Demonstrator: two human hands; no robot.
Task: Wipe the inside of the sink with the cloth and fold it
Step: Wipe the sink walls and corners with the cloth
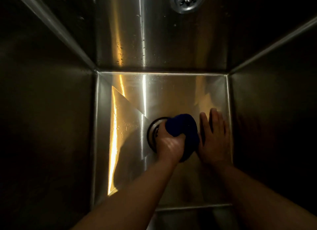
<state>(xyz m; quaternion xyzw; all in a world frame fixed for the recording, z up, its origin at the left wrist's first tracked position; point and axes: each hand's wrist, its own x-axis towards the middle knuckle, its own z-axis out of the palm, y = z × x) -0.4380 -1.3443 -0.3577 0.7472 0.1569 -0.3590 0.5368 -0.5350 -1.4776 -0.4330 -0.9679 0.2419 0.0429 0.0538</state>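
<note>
Drain (153,129) half hidden under left hand (171,143) gripping dark cloth (184,126)

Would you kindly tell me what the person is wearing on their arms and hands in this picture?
Nothing, as far as the dim light shows. The left hand and the right hand have no gloves. The left forearm and the right forearm are uncovered down to the picture's edge, with no sleeve in view. No watch, bracelet or ring shows.
</note>
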